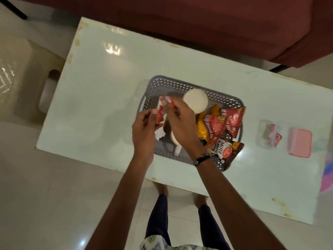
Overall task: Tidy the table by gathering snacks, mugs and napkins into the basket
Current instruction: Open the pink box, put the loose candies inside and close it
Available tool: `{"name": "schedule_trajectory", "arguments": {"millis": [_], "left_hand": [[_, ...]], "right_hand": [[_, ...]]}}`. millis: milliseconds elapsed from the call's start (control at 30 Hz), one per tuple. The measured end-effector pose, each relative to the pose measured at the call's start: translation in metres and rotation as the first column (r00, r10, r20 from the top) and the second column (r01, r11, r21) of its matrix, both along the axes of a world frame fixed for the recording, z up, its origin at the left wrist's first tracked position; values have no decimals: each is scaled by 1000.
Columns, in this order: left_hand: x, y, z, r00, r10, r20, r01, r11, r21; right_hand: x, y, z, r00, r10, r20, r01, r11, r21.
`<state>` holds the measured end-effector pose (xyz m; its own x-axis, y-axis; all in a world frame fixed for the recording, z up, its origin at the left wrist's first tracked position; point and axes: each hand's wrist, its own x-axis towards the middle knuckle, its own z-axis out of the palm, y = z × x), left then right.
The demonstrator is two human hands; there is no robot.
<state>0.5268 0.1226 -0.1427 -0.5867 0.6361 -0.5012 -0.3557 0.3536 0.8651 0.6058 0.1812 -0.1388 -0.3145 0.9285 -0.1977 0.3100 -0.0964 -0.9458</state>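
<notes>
A grey perforated basket [182, 84] stands in the middle of the pale table [100, 98]. In its right half lie red and yellow snack packets [223, 121] and a salted peanuts packet [225, 150]. A white mug [195, 101] stands upright at the back of the basket, and a second white mug [175, 141] shows partly under my right wrist. White napkins [159, 135] lie at the basket's left side. My left hand [144, 134] and my right hand [182, 123] both pinch a small red wrapper [160, 114] above the basket's left part.
A pink lidded box [300, 142] and a clear container with pink contents [270, 136] sit on the table to the right. A dark red sofa [216, 24] runs along the far side. A beige plastic stool [23, 78] stands to the left.
</notes>
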Motion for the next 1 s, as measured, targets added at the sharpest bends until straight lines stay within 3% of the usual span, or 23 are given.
{"name": "schedule_trajectory", "arguments": {"millis": [233,367,533,733,1000], "left_hand": [[107,27,5,959,-266,96,267,964,8],[179,33,3,911,-413,13,413,910,-31],[259,47,-10,897,-442,17,441,890,-119],[333,75,-37,862,-466,-201,428,880,-206],[372,95,-67,775,-542,-324,469,838,-279]], "right_hand": [[129,6,18,977,-208,55,211,976,-59],[196,4,13,952,-289,103,298,950,-89],[274,1,-4,854,-462,238,471,882,22],[354,-6,-32,736,-535,415,577,816,29],[392,4,-55,699,-567,436,617,786,34]]}}
